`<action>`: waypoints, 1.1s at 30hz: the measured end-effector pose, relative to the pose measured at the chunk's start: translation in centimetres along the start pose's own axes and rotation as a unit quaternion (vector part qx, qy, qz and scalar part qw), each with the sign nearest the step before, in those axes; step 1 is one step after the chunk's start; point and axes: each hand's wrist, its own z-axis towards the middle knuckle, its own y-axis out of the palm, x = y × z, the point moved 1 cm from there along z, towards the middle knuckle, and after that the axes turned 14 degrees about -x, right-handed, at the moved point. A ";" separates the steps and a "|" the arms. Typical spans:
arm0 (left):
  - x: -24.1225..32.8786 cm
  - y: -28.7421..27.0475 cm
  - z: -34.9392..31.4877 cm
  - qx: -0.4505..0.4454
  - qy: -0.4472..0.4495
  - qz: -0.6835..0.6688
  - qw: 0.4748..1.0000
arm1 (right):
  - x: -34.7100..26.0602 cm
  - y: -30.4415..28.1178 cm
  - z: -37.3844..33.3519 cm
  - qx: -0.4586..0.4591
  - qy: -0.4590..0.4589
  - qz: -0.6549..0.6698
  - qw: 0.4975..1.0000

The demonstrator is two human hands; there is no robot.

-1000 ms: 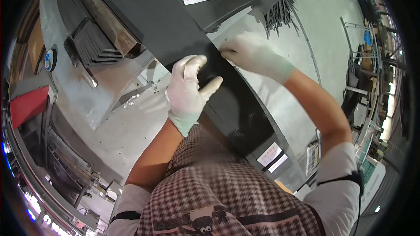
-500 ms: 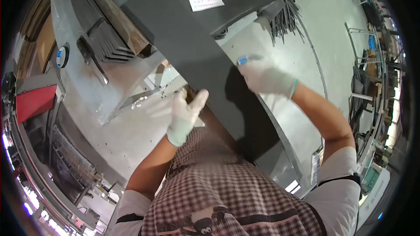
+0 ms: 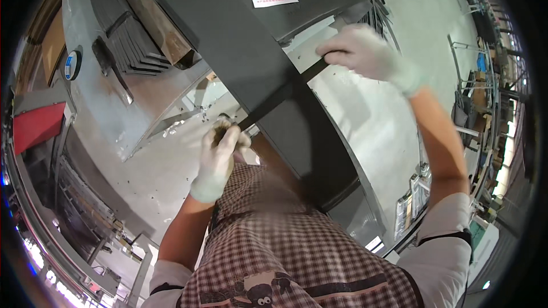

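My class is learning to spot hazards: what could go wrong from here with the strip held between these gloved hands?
The dark strip could slip from the left hand or right hand, since both are gloved. It slants across the dark panel, so it might scuff that surface if dragged; whether they touch is unclear.

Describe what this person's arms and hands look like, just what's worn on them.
The left hand and right hand both wear whitish gloves with pale, faintly greenish cuffs. The forearms are bare up to light grey-white sleeves, each crossed by a narrow black band.
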 end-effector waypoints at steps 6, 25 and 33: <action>-8.7 -4.5 8.4 -0.201 0.095 0.094 0.970 | 1.6 12.7 5.3 -0.004 -0.073 0.384 0.920; 4.0 6.0 5.4 -0.094 0.170 0.410 0.891 | -8.6 3.6 0.3 0.093 -0.153 0.282 0.943; 1.4 5.8 6.3 0.028 0.321 0.559 0.764 | -6.6 0.4 0.5 -0.052 0.100 -0.018 0.994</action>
